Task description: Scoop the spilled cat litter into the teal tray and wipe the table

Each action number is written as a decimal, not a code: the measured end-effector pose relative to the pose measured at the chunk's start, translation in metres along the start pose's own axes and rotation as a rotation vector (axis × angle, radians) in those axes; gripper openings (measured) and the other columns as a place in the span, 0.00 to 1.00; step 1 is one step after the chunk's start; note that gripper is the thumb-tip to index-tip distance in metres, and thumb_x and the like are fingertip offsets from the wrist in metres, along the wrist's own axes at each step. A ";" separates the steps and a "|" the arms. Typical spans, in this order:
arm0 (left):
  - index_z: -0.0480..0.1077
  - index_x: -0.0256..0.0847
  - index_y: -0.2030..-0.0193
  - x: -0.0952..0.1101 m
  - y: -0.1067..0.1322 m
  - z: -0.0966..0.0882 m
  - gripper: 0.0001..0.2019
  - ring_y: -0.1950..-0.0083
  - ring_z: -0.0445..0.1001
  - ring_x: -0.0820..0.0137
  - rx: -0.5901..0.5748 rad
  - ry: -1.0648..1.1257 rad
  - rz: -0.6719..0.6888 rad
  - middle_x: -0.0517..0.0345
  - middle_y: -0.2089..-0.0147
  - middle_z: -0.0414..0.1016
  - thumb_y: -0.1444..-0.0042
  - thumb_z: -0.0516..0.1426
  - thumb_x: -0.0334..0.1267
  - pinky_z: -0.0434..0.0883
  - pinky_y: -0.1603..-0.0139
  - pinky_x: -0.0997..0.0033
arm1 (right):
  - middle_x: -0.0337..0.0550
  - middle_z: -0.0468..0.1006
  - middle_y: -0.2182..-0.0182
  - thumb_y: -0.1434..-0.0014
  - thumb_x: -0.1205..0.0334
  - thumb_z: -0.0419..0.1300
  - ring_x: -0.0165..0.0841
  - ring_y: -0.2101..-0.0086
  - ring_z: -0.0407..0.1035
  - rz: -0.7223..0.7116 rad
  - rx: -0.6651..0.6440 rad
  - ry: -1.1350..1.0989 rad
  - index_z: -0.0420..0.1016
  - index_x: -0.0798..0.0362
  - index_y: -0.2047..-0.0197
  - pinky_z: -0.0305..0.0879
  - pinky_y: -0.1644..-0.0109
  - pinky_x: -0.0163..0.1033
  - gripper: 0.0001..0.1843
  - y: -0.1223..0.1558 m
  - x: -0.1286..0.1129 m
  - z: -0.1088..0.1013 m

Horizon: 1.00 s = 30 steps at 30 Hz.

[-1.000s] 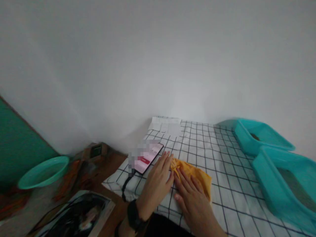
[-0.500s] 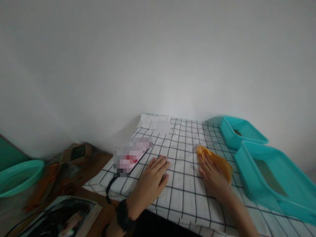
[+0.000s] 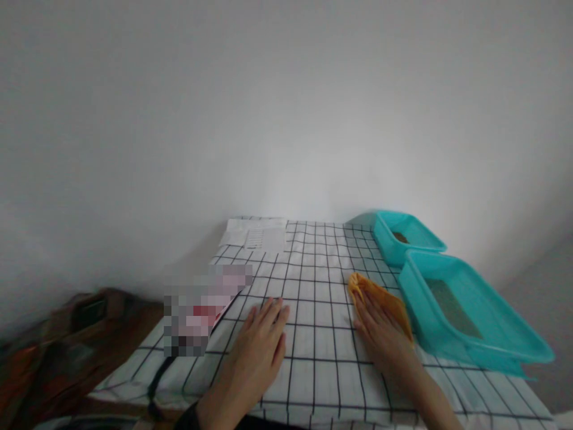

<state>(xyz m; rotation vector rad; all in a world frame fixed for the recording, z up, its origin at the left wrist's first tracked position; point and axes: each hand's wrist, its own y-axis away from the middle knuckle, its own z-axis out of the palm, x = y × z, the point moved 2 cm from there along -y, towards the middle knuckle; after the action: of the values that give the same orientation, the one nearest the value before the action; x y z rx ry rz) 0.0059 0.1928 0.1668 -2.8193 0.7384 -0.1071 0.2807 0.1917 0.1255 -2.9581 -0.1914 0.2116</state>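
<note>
My left hand point(image 3: 257, 348) lies flat and open, fingers together, on the white cloth with a black grid point(image 3: 317, 280) that covers the table. It rests just right of a phone point(image 3: 203, 307) with a lit, blurred screen. My right hand point(image 3: 380, 334) lies flat, fingers stretched out, on a folded orange cloth point(image 3: 385, 298). The orange cloth sits beside the near teal tray point(image 3: 465, 310), close to its left wall.
A second teal tray point(image 3: 405, 236) stands behind the near one at the back right. A sheet of paper point(image 3: 257, 236) lies at the back left by the white wall. A dark cable point(image 3: 156, 382) hangs from the phone. Brown clutter point(image 3: 67, 340) sits lower left.
My right hand has slid the orange cloth from beside my left hand to the right, up to the near teal tray. My left hand stayed flat. The view has shifted to the right.
</note>
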 end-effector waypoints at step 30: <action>0.74 0.35 0.48 -0.032 -0.183 0.021 0.14 0.43 0.72 0.56 0.023 0.024 -0.057 0.42 0.47 0.76 0.34 0.50 0.34 0.73 0.46 0.57 | 0.52 0.42 0.25 0.28 0.52 0.34 0.43 0.27 0.36 0.056 -0.130 0.039 0.42 0.57 0.23 0.42 0.28 0.57 0.35 -0.201 0.008 0.030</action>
<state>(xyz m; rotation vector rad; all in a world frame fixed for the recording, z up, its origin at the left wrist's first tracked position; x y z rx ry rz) 0.0676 0.3677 0.1892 -2.8226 0.6572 -0.1583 0.2605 0.3939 0.1311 -3.0962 -0.1211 0.1534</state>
